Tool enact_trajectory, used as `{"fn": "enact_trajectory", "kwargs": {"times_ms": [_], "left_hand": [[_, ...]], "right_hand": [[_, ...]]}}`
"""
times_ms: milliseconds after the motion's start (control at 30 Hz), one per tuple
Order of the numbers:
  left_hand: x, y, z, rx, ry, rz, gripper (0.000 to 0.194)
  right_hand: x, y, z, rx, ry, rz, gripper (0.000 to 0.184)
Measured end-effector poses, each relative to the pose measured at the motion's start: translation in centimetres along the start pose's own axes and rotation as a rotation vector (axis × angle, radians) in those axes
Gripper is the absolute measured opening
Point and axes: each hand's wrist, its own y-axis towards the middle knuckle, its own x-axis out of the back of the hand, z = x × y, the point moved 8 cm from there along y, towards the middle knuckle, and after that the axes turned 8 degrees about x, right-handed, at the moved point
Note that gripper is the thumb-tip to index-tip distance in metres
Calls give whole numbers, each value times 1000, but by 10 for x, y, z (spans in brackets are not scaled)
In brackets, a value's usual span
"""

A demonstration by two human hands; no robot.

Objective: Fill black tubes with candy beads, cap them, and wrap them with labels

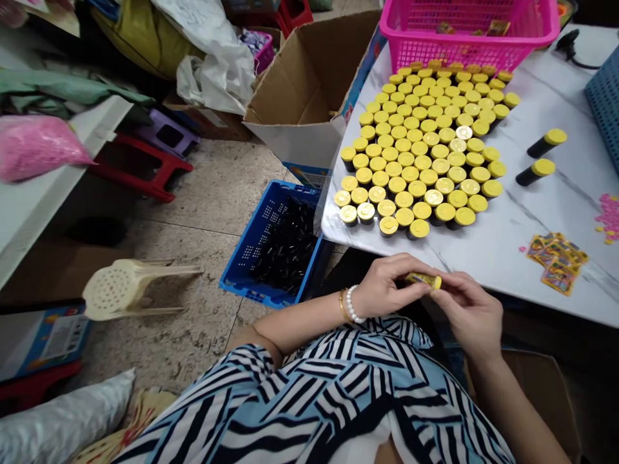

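Observation:
Both hands meet over my lap, just below the near edge of the marble table [507, 251]. My left hand [384, 287] and my right hand [467, 312] are both closed on one small yellow-capped tube [424, 280] wrapped in a yellow sticker, held level between the fingertips. On the table above stands a dense block of upright black tubes with yellow caps [425, 148]. Two more capped tubes [541, 158] lie on their sides to its right. A small pile of yellow stickers [557, 261] lies near the table's front right.
A blue crate [242, 258] of black tubes sits on the floor left of my knees. An open cardboard box [309, 84] stands behind it. A pink basket [464, 32] is at the table's far side. A beige stool [130, 287] lies tipped over on the floor.

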Motion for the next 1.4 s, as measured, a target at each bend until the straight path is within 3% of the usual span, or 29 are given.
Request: {"fn": "enact_trajectory", "kwargs": {"times_ms": [67, 167, 233, 300, 467, 633, 767, 900, 1000, 1100, 1167, 1233, 1333, 1400], "left_hand": [[-2, 2, 3, 41, -15, 15, 33], [-12, 3, 26, 316, -264, 109, 50], [-19, 0, 39, 490, -428, 147, 59], [-24, -4, 43, 574, -534, 157, 62], [-36, -12, 35, 632, -751, 297, 66], [-35, -12, 38, 686, -712, 258, 61], [-41, -8, 31, 666, -782, 319, 62], [-47, -4, 30, 660, -848, 357, 59], [-50, 0, 34, 685, -812, 327, 61], [-54, 3, 32, 678, -841, 371, 67], [-56, 3, 30, 669, -876, 424, 76], [-56, 2, 32, 685, -882, 453, 83], [-58, -3, 45, 734, -860, 441, 77], [-58, -5, 55, 751, -847, 401, 69]], "right_hand": [[-3, -1, -16, -121, 53, 33, 22], [-8, -2, -30, -231, 167, 125, 26], [-12, -1, -26, -199, 246, 203, 36], [-14, 1, -17, -112, 288, 237, 35], [-8, 4, -5, 29, 320, 100, 18], [-2, 5, -2, 107, 184, 78, 19], [2, 6, 12, 246, 77, 73, 20], [6, 3, 26, 328, 9, -30, 19], [2, -1, 40, 371, -144, 28, 28], [5, 5, 54, 424, -271, 136, 31], [26, 27, 62, 443, -296, 86, 24], [61, 69, 71, 457, -286, -91, 17], [106, 167, 87, 478, -190, -327, 25], [113, 251, 92, 361, -131, -318, 33]]}}
